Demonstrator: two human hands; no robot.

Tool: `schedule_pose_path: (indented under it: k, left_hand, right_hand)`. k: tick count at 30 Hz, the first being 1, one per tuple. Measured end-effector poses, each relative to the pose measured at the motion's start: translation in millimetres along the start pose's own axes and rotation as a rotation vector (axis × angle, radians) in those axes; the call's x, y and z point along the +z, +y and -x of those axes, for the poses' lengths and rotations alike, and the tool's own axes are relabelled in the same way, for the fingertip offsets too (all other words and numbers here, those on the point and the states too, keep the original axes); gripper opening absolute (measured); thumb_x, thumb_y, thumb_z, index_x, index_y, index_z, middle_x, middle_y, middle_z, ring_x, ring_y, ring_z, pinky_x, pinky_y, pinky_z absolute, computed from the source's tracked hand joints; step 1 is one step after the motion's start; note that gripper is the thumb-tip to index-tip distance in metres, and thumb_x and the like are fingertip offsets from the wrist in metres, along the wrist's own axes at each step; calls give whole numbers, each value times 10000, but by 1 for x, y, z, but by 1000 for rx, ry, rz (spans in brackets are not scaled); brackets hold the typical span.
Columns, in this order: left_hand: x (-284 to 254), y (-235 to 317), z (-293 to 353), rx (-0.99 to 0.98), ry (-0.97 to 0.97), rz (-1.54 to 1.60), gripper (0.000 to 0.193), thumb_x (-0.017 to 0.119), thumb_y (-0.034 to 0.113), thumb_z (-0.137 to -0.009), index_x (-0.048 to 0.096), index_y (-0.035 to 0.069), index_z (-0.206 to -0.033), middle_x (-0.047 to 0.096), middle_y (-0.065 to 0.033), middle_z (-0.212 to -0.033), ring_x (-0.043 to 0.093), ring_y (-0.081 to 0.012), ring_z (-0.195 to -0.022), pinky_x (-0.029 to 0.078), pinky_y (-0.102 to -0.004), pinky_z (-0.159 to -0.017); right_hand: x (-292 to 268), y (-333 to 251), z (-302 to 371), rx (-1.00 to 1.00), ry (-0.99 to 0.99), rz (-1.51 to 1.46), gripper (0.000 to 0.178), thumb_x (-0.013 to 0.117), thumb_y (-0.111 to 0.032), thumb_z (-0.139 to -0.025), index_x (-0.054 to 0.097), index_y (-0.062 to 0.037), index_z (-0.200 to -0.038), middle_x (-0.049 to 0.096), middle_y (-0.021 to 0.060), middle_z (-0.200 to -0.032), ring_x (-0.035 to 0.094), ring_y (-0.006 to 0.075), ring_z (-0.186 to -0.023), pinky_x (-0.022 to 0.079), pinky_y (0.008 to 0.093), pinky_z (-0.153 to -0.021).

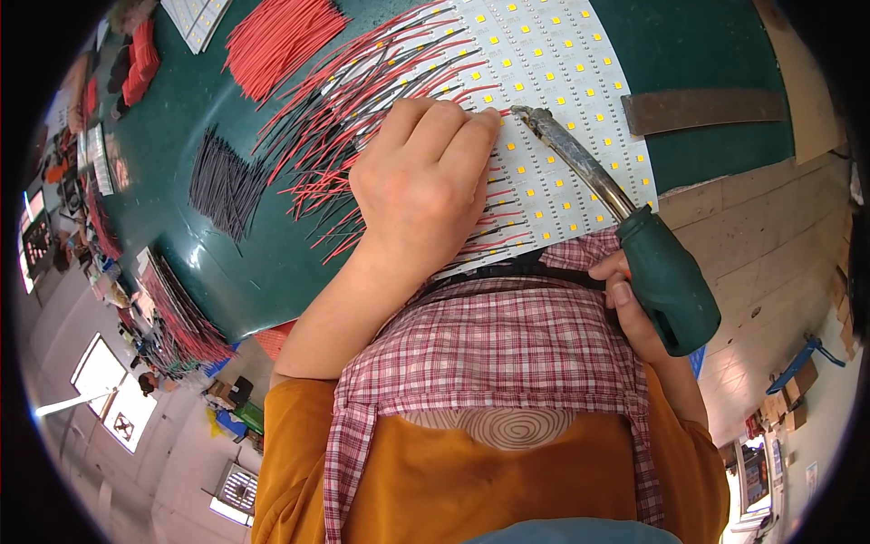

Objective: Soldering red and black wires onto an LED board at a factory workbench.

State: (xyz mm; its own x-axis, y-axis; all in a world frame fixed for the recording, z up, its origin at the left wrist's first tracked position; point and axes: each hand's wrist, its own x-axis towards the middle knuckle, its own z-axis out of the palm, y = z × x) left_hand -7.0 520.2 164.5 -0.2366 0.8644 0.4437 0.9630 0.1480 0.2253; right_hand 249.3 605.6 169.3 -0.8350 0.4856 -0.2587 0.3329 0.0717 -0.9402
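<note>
My left hand (pixel 426 177) is closed over the left part of a white LED circuit board (pixel 580 118) with rows of yellow chips. Its fingertips pinch a thin red wire, whose end shows at the board beside the iron's tip; most of the wire is hidden by the hand. My right hand (pixel 634 313) grips a soldering iron (pixel 669 276) by its dark green handle. The iron's blackened tip touches or hovers just over the board, right of my left fingertips. Red and black wires (pixel 313 136) fan out leftward from rows on the board.
On the green table (pixel 163 208) lie a pile of red wires (pixel 276 45) and a pile of black wires (pixel 222 186). A brown strip (pixel 707 111) lies right of the board. Another LED board (pixel 195 20) sits at the far left, and wired strips (pixel 181 308) at the left edge.
</note>
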Motion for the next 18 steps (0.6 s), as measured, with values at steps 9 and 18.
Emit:
schedule_pose_path:
  k: [9, 18]
  left_hand:
    - [0, 1, -1, 0, -13, -24, 197, 664, 54, -645, 674, 96, -836, 554, -3, -731, 574, -179, -724, 465, -283, -542]
    - [-6, -1, -2, -57, -16, 85, 236, 661, 2, -628, 661, 80, -850, 553, -23, -764, 564, -203, -734, 469, -303, -568]
  right_hand:
    - [-1, 1, -4, -108, 28, -121, 286, 525, -132, -936, 517, -11, -1195, 614, 80, -898, 503, 81, -675, 460, 245, -644]
    - [-3, 6, 2, -88, -39, -65, 377, 517, -205, -946, 452, -1, -1256, 618, 104, -945, 491, 90, -668, 468, 255, -662]
